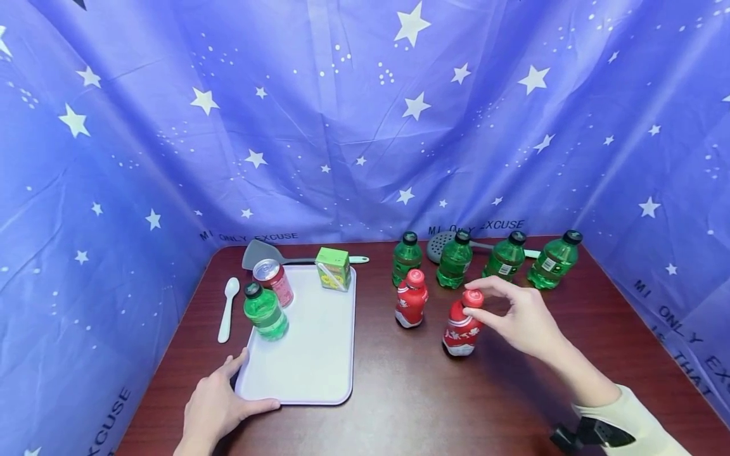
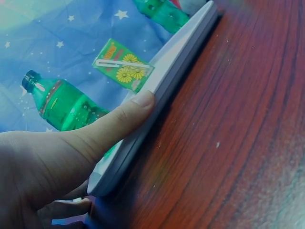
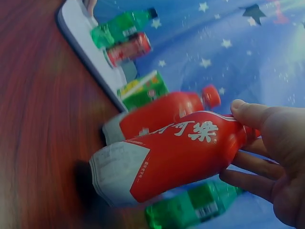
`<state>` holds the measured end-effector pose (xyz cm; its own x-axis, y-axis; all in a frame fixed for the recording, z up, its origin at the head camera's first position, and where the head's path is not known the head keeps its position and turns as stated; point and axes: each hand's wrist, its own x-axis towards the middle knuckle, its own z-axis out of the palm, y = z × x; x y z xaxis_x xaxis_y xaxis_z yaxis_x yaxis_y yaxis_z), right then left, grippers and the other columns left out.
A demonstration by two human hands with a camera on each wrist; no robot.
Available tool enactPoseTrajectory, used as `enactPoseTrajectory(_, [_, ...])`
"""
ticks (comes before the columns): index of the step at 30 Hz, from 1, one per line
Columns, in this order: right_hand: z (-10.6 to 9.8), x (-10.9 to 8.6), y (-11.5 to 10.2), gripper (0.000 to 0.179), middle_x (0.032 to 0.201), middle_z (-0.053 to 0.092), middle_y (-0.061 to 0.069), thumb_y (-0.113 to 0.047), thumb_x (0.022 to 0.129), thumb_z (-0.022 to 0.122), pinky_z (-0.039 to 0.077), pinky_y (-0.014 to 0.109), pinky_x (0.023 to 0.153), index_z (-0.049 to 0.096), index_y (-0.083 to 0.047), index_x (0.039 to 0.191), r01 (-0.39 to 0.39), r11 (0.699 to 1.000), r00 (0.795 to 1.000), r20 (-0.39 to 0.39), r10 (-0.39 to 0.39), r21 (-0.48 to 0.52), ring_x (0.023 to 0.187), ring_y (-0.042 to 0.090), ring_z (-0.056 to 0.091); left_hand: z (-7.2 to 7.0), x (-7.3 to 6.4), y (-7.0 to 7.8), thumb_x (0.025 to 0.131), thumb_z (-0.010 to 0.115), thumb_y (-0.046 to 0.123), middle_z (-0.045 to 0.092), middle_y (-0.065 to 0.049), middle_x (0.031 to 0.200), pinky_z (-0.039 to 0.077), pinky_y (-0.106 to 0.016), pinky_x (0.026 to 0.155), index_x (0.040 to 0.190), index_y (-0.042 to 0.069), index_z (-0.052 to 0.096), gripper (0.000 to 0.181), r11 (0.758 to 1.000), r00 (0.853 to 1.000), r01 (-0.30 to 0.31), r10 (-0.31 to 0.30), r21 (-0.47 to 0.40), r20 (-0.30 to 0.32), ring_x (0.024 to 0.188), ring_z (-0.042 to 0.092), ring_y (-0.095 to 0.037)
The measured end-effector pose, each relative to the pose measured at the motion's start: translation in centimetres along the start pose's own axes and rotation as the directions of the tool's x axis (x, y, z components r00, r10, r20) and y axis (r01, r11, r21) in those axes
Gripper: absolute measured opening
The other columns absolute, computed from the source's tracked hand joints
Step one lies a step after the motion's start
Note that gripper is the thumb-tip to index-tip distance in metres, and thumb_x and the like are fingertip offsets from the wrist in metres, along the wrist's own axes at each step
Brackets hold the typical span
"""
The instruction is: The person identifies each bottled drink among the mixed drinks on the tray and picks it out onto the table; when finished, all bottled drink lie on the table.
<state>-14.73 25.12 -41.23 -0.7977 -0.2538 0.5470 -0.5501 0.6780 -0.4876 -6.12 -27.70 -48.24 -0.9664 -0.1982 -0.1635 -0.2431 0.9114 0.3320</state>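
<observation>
My right hand [image 1: 527, 316] pinches the neck of a red bottle [image 1: 461, 332] between thumb and fingers, just under its red cap. In the right wrist view this bottle [image 3: 167, 160] shows a white lower part; whether its base touches the table I cannot tell. A second red bottle [image 1: 410, 304] stands to its left. At the near left corner of a white tray [image 1: 319, 354], my left hand [image 1: 217, 399] holds the rim, thumb along the front edge and fingers by the left side. On the tray are a green bottle [image 1: 266, 315], a red can [image 1: 279, 282] and a green drink carton [image 1: 333, 269] with a straw.
Several green bottles [image 1: 454, 263] with black caps stand along the back right. Behind them lies a grey slotted skimmer [image 1: 440, 246]. A grey spatula [image 1: 259, 252] lies behind the tray, and a white spoon [image 1: 227, 316] left of it. A starry blue cloth [image 1: 342, 126] surrounds the table.
</observation>
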Motion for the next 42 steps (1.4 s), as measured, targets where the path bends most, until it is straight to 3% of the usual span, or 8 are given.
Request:
enactPoseTrajectory(6, [-0.4, -0.2, 1.9, 0.05, 0.099, 0.082, -0.001, -0.002, 0.07, 0.097, 0.051, 0.016, 0.065, 0.078, -0.017, 0.113, -0.043, 0.999, 0.998, -0.043, 0.042, -0.016, 0.091, -0.025, 0.063, -0.2, -0.2, 0.1, 0.047, 0.087, 0.089, 0.047, -0.034, 0.157, 0.057, -0.068, 0.084, 0.159, 0.01, 0.049, 0.142, 1.0, 1.0, 0.0, 0.0, -0.003, -0.002, 0.132, 0.054, -0.063])
enactPoseTrajectory(14, [-0.5, 0.6, 3.3, 0.046, 0.094, 0.083, 0.003, -0.002, 0.071, 0.097, 0.051, 0.006, 0.068, 0.078, -0.017, 0.11, -0.063, 0.998, 0.99, -0.127, 0.062, -0.002, 0.076, -0.017, 0.067, -0.2, -0.2, -0.1, 0.047, 0.086, 0.09, 0.047, -0.034, 0.157, 0.056, -0.068, 0.083, 0.159, 0.01, 0.049, 0.143, 1.0, 1.0, -0.004, 0.004, 0.0, -0.006, 0.132, 0.055, -0.063])
enactPoseTrajectory(19, [-0.2, 1.3, 3.8, 0.045, 0.093, 0.084, 0.004, -0.003, 0.073, 0.097, 0.051, 0.006, 0.067, 0.077, -0.015, 0.112, -0.061, 0.998, 0.986, -0.16, 0.057, -0.019, 0.075, -0.022, 0.063, -0.2, -0.1, 0.0, 0.048, 0.086, 0.09, 0.046, -0.034, 0.158, 0.056, -0.068, 0.084, 0.16, 0.01, 0.048, 0.142, 1.0, 1.0, -0.003, 0.003, -0.002, -0.002, 0.132, 0.054, -0.063])
enactPoseTrajectory(31, [0.4, 2.1, 4.2, 0.044, 0.097, 0.084, 0.011, -0.002, 0.076, 0.095, 0.054, 0.005, 0.072, 0.076, -0.009, 0.115, -0.087, 0.996, 0.985, -0.15, 0.088, 0.009, 0.087, -0.028, 0.059, 0.0, -0.1, 0.0, 0.045, 0.085, 0.091, 0.047, -0.033, 0.157, 0.056, -0.068, 0.083, 0.159, 0.011, 0.05, 0.143, 1.0, 1.0, -0.009, 0.009, -0.011, -0.018, 0.133, 0.054, -0.063])
enactPoseTrajectory(42, [0.9, 2.5, 3.9, 0.043, 0.098, 0.084, 0.01, -0.001, 0.077, 0.094, 0.058, 0.011, 0.068, 0.076, -0.01, 0.115, -0.08, 0.996, 0.988, -0.127, 0.084, 0.037, 0.086, -0.027, 0.061, 0.2, 0.0, 0.1, 0.045, 0.086, 0.091, 0.046, -0.033, 0.158, 0.056, -0.069, 0.086, 0.159, 0.011, 0.049, 0.143, 1.0, 1.0, -0.002, 0.002, -0.012, -0.017, 0.134, 0.053, -0.063])
